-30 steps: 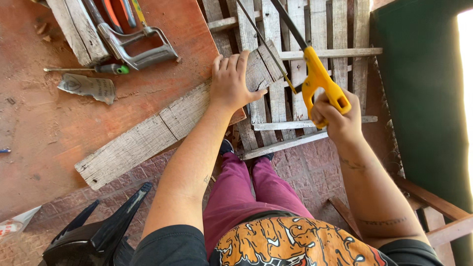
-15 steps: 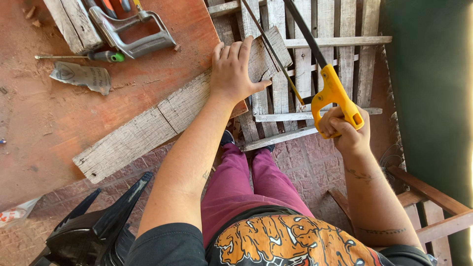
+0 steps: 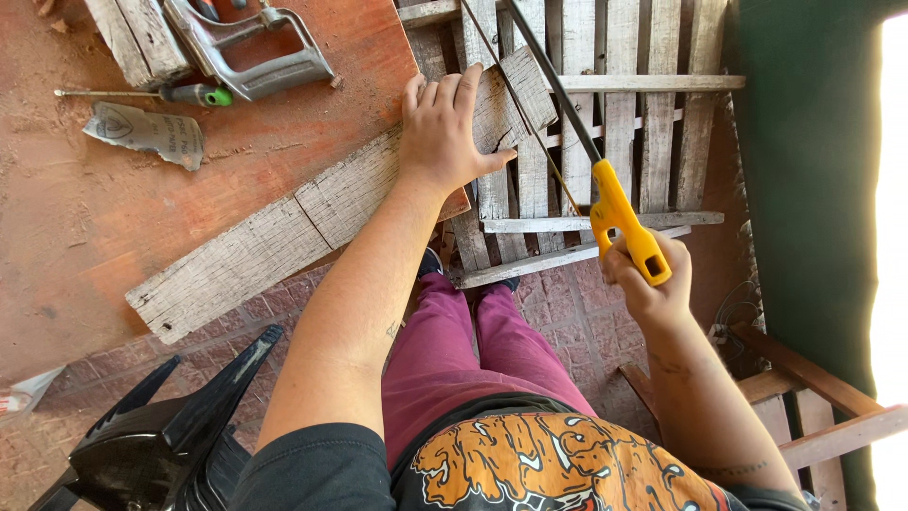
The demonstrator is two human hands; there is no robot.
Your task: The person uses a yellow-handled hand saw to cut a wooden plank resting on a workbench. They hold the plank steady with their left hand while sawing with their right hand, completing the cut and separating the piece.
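The left hand (image 3: 445,132) lay flat and open on a weathered grey plank (image 3: 312,213), fingers spread and pointing away from the body, thumb angled out to the right. The plank ran diagonally under that palm, its long end stretching off down to the left across a reddish-brown board (image 3: 142,237) and its short end jutting past the fingertips over a wooden pallet (image 3: 643,132) beyond the board's edge.

The right hand (image 3: 648,284) was closed in a fist around the yellow handle of a hacksaw (image 3: 605,194). The saw's black frame and thin blade slanted up and to the left from that grip, and the blade crossed the plank just to the right of the left thumb (whether the teeth actually touched the wood could not be told).

Well to the left of the left hand, on the same board, rested a grey metal saw frame (image 3: 251,47), a screwdriver with a green and black handle (image 3: 161,95) and a crumpled grey scrap of packaging (image 3: 147,132). Below both forearms showed maroon trousers (image 3: 473,350) above a brick floor. A black plastic chair (image 3: 170,435) stood below the left elbow, and a wooden frame (image 3: 813,397) sat to the right of the right forearm.
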